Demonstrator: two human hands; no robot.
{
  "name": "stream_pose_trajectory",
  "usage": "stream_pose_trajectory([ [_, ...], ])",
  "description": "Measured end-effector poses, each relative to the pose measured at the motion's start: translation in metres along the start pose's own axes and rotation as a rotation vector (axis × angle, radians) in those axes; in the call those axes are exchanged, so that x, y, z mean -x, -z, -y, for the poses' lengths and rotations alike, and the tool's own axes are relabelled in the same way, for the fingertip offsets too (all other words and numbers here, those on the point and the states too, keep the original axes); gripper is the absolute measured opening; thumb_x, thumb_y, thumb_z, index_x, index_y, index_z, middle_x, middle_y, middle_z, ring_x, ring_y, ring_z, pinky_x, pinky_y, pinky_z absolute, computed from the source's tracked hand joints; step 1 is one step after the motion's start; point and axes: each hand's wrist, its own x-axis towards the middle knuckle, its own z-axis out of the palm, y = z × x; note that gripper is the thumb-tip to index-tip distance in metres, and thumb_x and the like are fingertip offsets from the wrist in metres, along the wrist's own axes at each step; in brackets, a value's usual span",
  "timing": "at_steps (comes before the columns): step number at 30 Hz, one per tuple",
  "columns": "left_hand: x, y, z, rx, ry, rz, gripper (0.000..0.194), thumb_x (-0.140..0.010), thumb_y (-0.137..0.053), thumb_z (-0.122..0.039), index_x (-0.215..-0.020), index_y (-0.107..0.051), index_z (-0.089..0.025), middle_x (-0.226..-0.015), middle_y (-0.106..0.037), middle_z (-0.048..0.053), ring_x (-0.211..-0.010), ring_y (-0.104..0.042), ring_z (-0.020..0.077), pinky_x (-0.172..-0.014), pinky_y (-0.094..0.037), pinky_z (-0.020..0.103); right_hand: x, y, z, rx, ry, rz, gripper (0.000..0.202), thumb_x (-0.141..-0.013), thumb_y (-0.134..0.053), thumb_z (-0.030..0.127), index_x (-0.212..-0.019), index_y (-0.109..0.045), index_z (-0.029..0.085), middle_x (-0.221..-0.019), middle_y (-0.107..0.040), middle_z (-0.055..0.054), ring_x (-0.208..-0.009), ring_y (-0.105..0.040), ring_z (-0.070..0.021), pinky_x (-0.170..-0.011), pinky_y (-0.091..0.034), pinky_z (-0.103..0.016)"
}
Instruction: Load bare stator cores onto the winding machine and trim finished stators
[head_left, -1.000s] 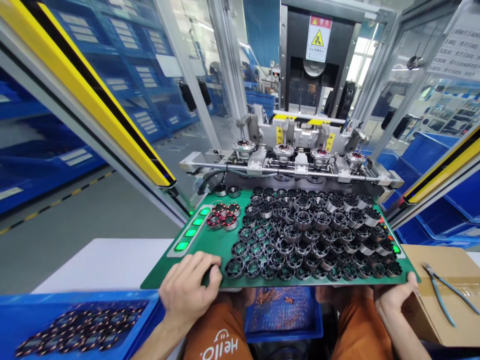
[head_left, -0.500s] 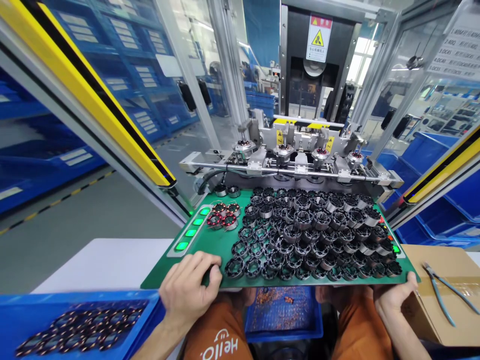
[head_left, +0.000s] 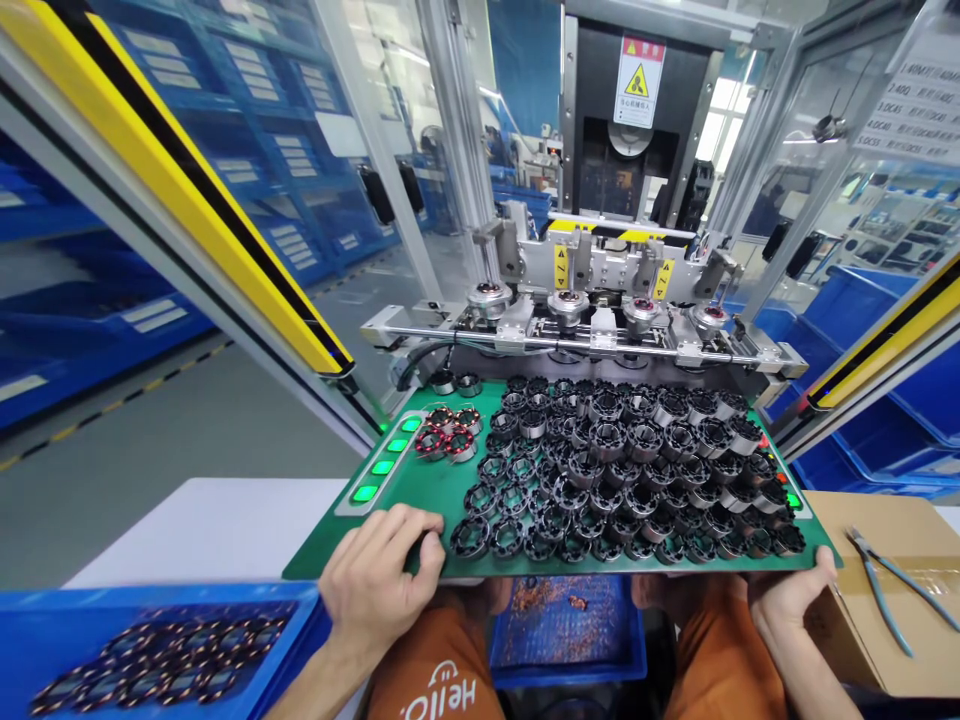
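Observation:
My left hand (head_left: 381, 572) rests on the front left edge of a green worktop (head_left: 390, 540), its fingers curled and the thumb beside them; nothing shows in it. At the front right corner my right hand (head_left: 791, 592) grips the worktop's edge, thumb on top and fingers hidden below. Between the hands stand several rows of black-capped stator cores (head_left: 600, 470), some stacked. Left of them sits a small group of copper-wound stators (head_left: 448, 430). Beyond the worktop, a machine (head_left: 600, 290) has a row of round holders with wound stators (head_left: 568, 300) in them.
Green lit buttons (head_left: 382, 467) line the worktop's left side. A blue bin of wound stators (head_left: 165, 655) is at lower left. Pliers (head_left: 881, 580) lie on a cardboard box (head_left: 900, 640) at right. Below is a blue tray with copper scraps (head_left: 570, 645). Yellow posts (head_left: 217, 210) flank the machine.
The machine's metal bracket above the holders has shifted slightly, and the stators in the holders look partly lower. Both my hands and the parts on the worktop stay in place.

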Motion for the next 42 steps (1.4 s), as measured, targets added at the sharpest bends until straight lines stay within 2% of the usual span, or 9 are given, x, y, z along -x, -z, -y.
stream_pose_trajectory([
  [9, 0.0, 0.0, -0.001, -0.002, -0.002, 0.006, 0.016, -0.108, -0.056, -0.016, -0.095, -0.063, -0.024, -0.084, -0.069, 0.0, -0.081, -0.06, 0.0212, -0.075, -0.041, 0.036, -0.002, 0.001, -0.003, -0.038, 0.046, 0.03, 0.073, -0.082, -0.06, 0.076, -0.134, -0.074, 0.026, -0.138, -0.078, -0.005, -0.13, -0.071, -0.0342, -0.105, -0.066, -0.058],
  [14, 0.001, 0.0, -0.001, 0.002, 0.0, 0.002, 0.017, -0.108, -0.056, -0.017, -0.095, -0.063, -0.024, -0.084, -0.069, 0.0, -0.081, -0.06, 0.0213, -0.074, -0.041, 0.036, 0.003, -0.004, 0.001, -0.003, 0.002, -0.023, 0.071, -0.084, -0.054, 0.075, -0.129, -0.076, 0.025, -0.136, -0.079, -0.006, -0.131, -0.071, -0.0333, -0.106, -0.065, -0.057],
  [23, 0.002, -0.001, 0.0, -0.003, 0.009, 0.006, 0.017, -0.108, -0.056, -0.016, -0.095, -0.063, -0.024, -0.084, -0.069, 0.0, -0.081, -0.06, 0.0213, -0.075, -0.041, 0.036, -0.002, 0.0, -0.002, -0.033, 0.043, 0.025, 0.073, -0.081, -0.061, 0.077, -0.131, -0.074, 0.025, -0.135, -0.079, -0.007, -0.128, -0.072, -0.0341, -0.104, -0.067, -0.057],
  [30, 0.0, 0.0, 0.0, -0.008, 0.0, 0.005, 0.016, -0.108, -0.056, -0.016, -0.095, -0.062, -0.024, -0.084, -0.068, 0.0, -0.081, -0.06, 0.0215, -0.075, -0.041, 0.036, -0.005, 0.006, -0.005, -0.013, 0.01, 0.013, 0.072, -0.082, -0.058, 0.078, -0.13, -0.073, 0.026, -0.134, -0.079, -0.006, -0.125, -0.073, -0.0335, -0.099, -0.068, -0.057],
  [42, 0.002, 0.0, 0.001, -0.005, 0.008, 0.012, 0.015, -0.107, -0.057, -0.016, -0.095, -0.064, -0.024, -0.084, -0.069, 0.0, -0.081, -0.061, 0.0213, -0.075, -0.041, 0.036, -0.001, 0.0, -0.001, -0.02, 0.014, -0.012, 0.072, -0.084, -0.057, 0.075, -0.131, -0.074, 0.023, -0.138, -0.078, -0.006, -0.131, -0.071, -0.0322, -0.108, -0.065, -0.055],
])
